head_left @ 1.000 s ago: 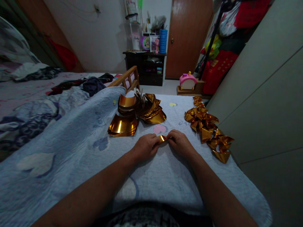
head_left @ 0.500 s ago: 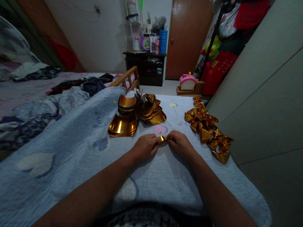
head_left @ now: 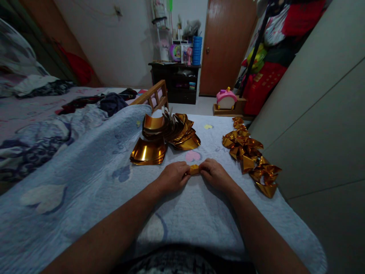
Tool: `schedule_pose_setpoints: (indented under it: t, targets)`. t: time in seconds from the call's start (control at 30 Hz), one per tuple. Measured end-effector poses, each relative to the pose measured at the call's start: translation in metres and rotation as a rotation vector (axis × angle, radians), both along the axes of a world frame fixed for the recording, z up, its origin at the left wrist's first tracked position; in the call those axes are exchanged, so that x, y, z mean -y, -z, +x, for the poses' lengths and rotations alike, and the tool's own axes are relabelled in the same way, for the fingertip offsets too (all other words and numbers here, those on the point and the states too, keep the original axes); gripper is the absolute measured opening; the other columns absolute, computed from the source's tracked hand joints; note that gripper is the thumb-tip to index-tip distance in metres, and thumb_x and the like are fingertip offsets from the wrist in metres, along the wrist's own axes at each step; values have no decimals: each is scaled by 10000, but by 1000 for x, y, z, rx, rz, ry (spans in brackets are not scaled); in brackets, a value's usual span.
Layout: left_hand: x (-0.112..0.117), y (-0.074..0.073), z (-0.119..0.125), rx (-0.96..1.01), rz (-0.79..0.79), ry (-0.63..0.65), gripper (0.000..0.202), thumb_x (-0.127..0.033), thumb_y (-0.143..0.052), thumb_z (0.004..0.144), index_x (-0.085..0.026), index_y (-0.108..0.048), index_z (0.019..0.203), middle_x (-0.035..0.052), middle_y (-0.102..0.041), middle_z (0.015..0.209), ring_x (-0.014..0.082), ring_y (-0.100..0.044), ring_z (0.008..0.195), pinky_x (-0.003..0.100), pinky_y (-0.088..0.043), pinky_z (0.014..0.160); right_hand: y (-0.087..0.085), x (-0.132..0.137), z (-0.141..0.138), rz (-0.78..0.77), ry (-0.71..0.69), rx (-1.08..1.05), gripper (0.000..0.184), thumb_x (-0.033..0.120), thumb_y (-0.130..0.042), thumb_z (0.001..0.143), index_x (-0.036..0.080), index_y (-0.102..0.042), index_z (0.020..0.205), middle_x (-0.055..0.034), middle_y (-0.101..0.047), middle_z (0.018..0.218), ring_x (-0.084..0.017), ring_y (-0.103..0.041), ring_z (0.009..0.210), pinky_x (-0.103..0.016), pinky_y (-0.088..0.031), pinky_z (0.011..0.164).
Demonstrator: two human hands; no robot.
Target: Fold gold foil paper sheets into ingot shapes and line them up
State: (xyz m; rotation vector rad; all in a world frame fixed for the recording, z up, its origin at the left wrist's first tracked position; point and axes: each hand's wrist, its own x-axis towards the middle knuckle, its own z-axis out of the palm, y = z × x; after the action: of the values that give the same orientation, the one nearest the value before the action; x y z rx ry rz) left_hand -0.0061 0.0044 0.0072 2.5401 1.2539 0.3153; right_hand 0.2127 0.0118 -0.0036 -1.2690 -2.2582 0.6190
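Note:
Between my two hands, just over the blue quilt, is a small piece of folded gold foil paper (head_left: 194, 169). My left hand (head_left: 174, 176) is closed on its left end, thumb and fingers pinching it. The right end is pinched by my right hand (head_left: 213, 172), which hides part of it. Beyond my left hand lie a stack of flat gold foil sheets (head_left: 148, 150) and a fanned pile of more sheets (head_left: 182, 133). To the right of my right hand is a heap of folded gold foil pieces (head_left: 248, 150).
A blue quilt (head_left: 196, 220) with heart patterns covers the surface under my hands. Clothes (head_left: 111, 104) lie on the bed at left. A wooden rail (head_left: 152, 95) stands behind the sheets, and a pale cabinet (head_left: 322, 114) runs along the right.
The foil piece has turned and now shows a flatter, broader face between my fingers. My right hand has shifted slightly left and down. The sheets and the heap have not moved.

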Motion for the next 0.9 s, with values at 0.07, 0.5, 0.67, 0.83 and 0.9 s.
schedule_pose_setpoints:
  t: [0.07,0.5,0.67,0.83,0.9]
  targets:
    - [0,-1,1,-24,-10,-8,77,-194,-574,904,-166,-644,888,56,-639,865,201,-594,842,294,-428,739,-1,0,-1,-10,-2,22,167,60,-594,864,166,-719,893,-57,-645,887,-191,-553,884,-303,-405,815]
    - [-2,0,4,-66,-18,-33,185,-282,-540,966,-164,-666,900,58,-668,864,197,-613,826,292,-432,733,-1,-1,-5,-30,41,137,137,154,-586,913,158,-714,863,-58,-659,866,-183,-549,862,-292,-376,812]
    - [-4,4,8,-70,-14,-120,208,-335,-552,964,-175,-671,902,58,-684,851,207,-623,819,289,-416,697,-3,-2,-7,-68,75,149,133,171,-588,913,154,-710,862,-65,-676,861,-183,-560,835,-289,-370,772]
    - [-3,2,8,-17,-49,-182,177,-344,-584,945,-190,-646,884,49,-695,843,209,-625,789,285,-390,661,-2,-3,-10,-64,134,138,86,154,-601,889,157,-669,837,-69,-669,855,-190,-555,824,-296,-367,753]
    - [-2,2,8,7,-64,-206,151,-341,-598,937,-199,-636,908,38,-694,840,204,-622,777,282,-385,661,0,-3,-10,-55,149,129,49,151,-616,875,163,-650,842,-61,-658,850,-189,-551,823,-294,-369,751]
